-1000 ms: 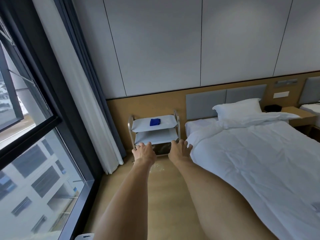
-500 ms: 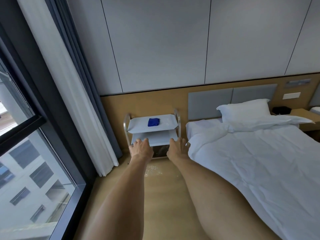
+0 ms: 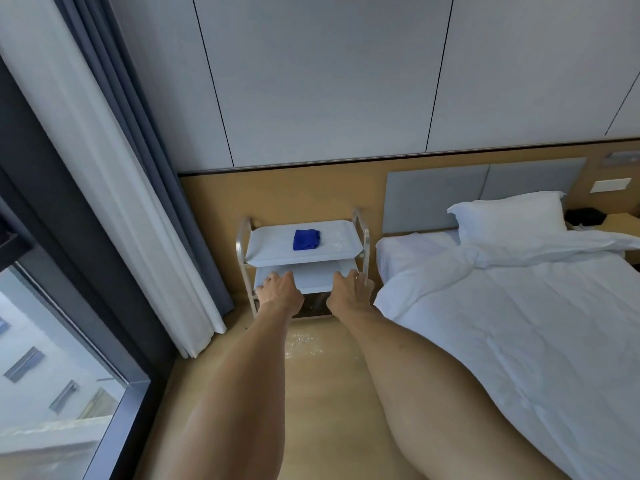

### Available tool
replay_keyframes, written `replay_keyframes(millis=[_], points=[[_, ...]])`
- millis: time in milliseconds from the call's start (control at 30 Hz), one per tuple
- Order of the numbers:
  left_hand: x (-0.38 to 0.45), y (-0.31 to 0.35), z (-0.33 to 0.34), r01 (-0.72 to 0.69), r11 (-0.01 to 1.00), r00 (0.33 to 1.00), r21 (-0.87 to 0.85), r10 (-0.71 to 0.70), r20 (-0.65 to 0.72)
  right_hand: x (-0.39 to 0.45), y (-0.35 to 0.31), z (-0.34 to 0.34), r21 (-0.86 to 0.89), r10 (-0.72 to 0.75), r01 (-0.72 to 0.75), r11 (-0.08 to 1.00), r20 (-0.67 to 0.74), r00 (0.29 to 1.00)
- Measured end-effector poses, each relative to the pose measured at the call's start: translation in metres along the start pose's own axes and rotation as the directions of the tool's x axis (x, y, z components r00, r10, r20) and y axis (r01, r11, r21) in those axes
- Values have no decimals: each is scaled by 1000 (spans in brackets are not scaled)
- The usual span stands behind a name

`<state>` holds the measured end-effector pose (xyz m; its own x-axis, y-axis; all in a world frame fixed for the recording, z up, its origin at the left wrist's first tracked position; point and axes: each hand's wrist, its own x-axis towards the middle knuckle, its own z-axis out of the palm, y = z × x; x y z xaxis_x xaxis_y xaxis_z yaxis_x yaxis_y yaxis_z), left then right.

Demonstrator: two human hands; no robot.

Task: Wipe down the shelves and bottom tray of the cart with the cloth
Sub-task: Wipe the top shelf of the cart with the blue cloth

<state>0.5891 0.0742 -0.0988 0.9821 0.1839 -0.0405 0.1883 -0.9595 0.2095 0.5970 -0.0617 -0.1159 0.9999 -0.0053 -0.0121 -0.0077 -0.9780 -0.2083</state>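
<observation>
Head view: both arms reach toward the cart (image 3: 302, 268) between curtain (image 3: 114, 188) and bed (image 3: 502, 323). Left hand (image 3: 278, 289) and right hand (image 3: 348, 289) sit at the near edge of the middle shelf (image 3: 313, 277); grip or mere touch — cannot tell, fingertips hidden. Blue cloth (image 3: 306, 239) lies untouched on the top shelf (image 3: 304, 247). Best next: pinch the cloth, wipe far to near. Bottom tray mostly hidden behind the hands.

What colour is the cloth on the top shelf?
Blue; the cloth shows best in the head view.
</observation>
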Motion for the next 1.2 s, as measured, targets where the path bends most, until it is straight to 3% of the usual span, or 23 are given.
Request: replay_keyframes(millis=[533,800,1200], points=[[278,-6,21,54,996,997,77,-57,42,286,-65,57,5,-10,10,1000,12,1000],[420,-2,10,83,995,995,52,-86,55,431,-90,51,-14,-20,20,1000,32,999],[652,-29,48,70,997,984,31,-74,161,641,-129,98,-20,38,-36,999,150,988]])
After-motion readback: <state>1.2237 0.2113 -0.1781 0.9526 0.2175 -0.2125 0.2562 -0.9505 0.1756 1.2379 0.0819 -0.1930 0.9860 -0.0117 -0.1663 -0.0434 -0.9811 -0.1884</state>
